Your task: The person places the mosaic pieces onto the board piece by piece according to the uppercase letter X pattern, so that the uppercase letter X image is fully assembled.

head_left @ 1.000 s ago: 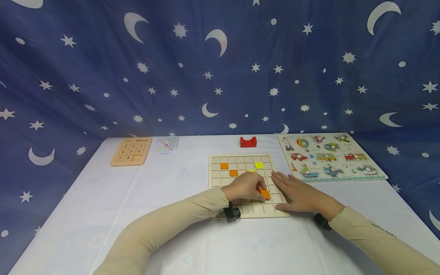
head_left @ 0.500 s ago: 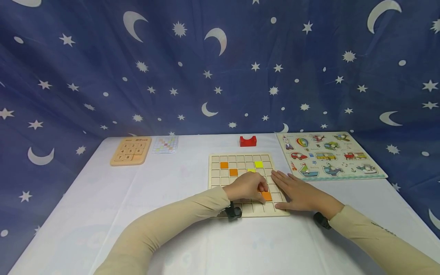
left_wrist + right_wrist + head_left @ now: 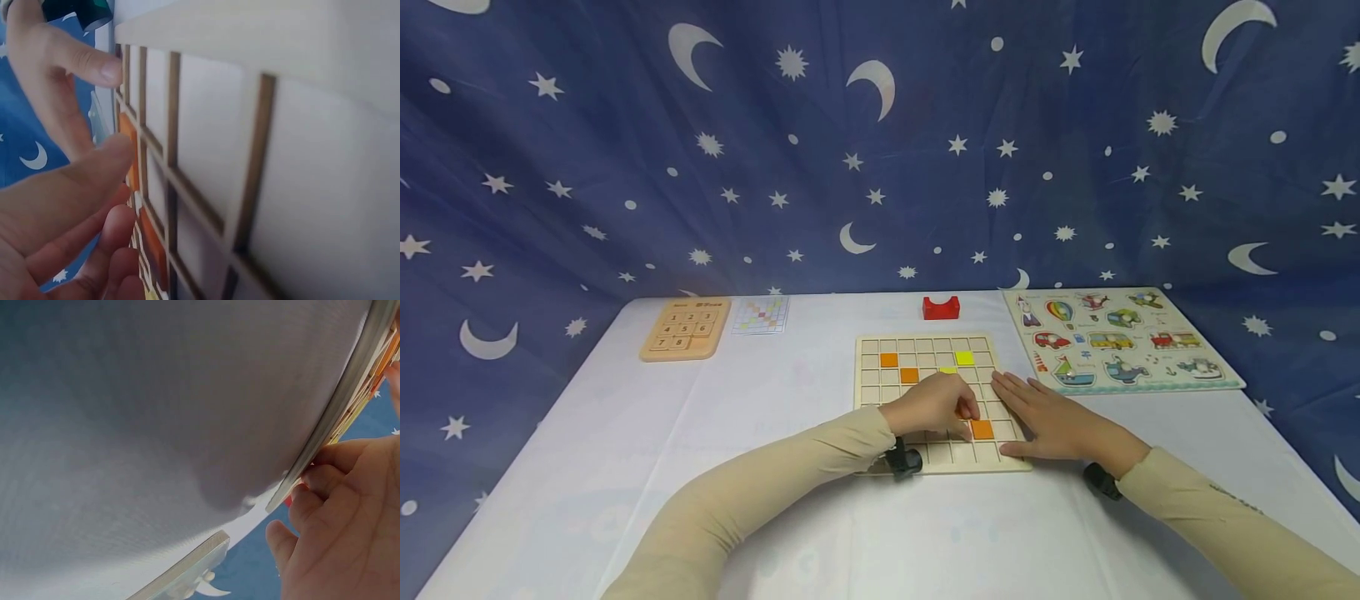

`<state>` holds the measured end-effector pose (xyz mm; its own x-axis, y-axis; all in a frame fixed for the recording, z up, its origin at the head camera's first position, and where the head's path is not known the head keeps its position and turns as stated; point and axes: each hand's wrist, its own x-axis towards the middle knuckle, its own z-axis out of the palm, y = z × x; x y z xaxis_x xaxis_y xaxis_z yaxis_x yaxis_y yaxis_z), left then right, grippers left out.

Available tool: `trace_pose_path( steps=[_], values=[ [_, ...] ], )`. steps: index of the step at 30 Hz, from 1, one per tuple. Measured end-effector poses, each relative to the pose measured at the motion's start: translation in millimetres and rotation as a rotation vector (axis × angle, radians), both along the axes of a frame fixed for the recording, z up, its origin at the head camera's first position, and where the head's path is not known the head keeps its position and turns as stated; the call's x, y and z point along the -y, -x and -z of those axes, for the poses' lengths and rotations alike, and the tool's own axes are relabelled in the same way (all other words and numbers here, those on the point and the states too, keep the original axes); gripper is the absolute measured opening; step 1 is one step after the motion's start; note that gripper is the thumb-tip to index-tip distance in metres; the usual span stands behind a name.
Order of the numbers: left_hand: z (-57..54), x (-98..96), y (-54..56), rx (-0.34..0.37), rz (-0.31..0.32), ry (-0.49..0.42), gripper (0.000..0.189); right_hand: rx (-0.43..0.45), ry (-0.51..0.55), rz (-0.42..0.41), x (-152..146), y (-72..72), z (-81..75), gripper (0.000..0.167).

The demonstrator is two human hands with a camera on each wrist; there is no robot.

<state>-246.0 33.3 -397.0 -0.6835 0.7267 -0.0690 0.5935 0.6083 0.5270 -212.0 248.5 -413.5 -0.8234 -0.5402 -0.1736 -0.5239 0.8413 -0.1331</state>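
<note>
Matt wooden grid board (image 3: pixel 936 454); cloth-covered table (image 3: pixel 760 417)

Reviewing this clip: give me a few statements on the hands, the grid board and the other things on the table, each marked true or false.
1. The right hand lies flat on the right edge of the grid board. True.
2. The left hand is lifted well clear of the board. False: it rests on the board, fingertips beside an orange tile.
3. A red block stands behind the board. True.
4. The vehicle puzzle lies at the table's left side. False: it is on the right; the number board is on the left.
5. Every tile on the board is orange. False: a yellow tile also sits there.
</note>
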Motion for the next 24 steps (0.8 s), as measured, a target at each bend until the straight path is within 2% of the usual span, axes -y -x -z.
trace_pose_path(
  steps=[5,14,24],
  values=[
    [-0.3,10.9,4.2,0.048,0.006,-0.050,0.020,0.004,0.005,-0.001,1,-0.2,0.3,0.100],
    [-4.7,46.7,7.0,0.119,-0.045,-0.133,0.029,0.003,-0.009,0.002,2,1.0,0.6,0.100],
    [-7.4,89.8,4.7,0.087,-0.105,-0.158,0.032,-0.001,-0.003,0.000,3,0.1,4.3,0.100]
  ],
)
